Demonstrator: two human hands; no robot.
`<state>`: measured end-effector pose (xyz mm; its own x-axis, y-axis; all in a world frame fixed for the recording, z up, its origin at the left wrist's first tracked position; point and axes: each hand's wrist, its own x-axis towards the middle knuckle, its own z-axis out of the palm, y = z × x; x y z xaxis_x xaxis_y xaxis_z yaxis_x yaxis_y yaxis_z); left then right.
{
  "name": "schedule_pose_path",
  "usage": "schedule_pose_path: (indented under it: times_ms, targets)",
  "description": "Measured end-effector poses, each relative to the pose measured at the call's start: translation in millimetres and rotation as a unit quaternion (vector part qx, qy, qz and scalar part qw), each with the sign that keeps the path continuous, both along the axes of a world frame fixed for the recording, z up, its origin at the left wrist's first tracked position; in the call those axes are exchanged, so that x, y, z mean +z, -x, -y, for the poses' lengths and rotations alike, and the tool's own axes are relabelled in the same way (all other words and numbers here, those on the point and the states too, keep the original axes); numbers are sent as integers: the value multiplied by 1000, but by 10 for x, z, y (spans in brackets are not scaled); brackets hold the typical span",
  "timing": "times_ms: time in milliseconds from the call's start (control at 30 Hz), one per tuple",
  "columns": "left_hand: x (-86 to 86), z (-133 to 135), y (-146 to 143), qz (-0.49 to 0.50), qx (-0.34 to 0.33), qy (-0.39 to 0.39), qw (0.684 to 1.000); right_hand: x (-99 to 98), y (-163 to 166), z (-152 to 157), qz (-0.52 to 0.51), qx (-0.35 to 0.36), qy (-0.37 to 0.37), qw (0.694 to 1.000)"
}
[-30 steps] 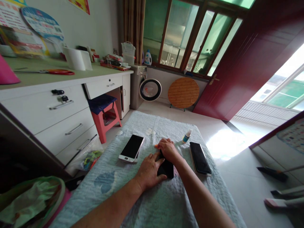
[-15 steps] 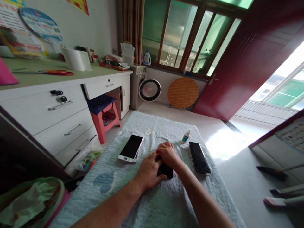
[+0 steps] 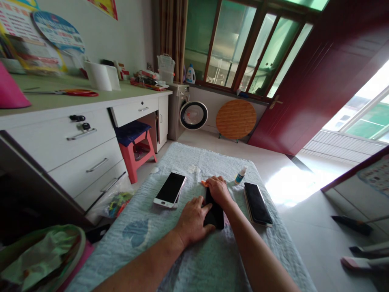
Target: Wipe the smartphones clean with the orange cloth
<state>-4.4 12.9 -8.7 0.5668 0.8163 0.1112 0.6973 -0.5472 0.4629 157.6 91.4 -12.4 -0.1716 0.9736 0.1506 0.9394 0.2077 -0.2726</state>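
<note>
A black smartphone (image 3: 216, 215) lies flat on the cloth-covered table, its lower half showing between my arms. My left hand (image 3: 192, 220) grips its left side, with the thumb near the bottom edge and the fingers over the screen. On the upper end of the phone rests my right hand (image 3: 219, 190), fingers curled down over an orange cloth (image 3: 204, 183); only a small part of that cloth sticks out at the left. To the left lies a white phone (image 3: 170, 189) on top of another. A small spray bottle (image 3: 240, 175) stands beyond my right hand.
Another dark phone (image 3: 257, 202) is stacked on something pale at the table's right side. The quilted blue cover (image 3: 146, 259) reaches the table edges. Left of the table are a red stool (image 3: 138, 158), a plastic bag (image 3: 114, 202) and a lined bin (image 3: 75, 251).
My right hand has slid toward the phone's far end, away from my left hand, which has shifted slightly nearer me. More of the phone's screen and the orange cloth now show.
</note>
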Motion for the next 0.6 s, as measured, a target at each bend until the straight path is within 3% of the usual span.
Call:
schedule_pose_path:
  times_ms: [600]
  targets:
    - [-19,5,-8,-16,-3,-8,1000,17,-289,302,56,-116,-2,992]
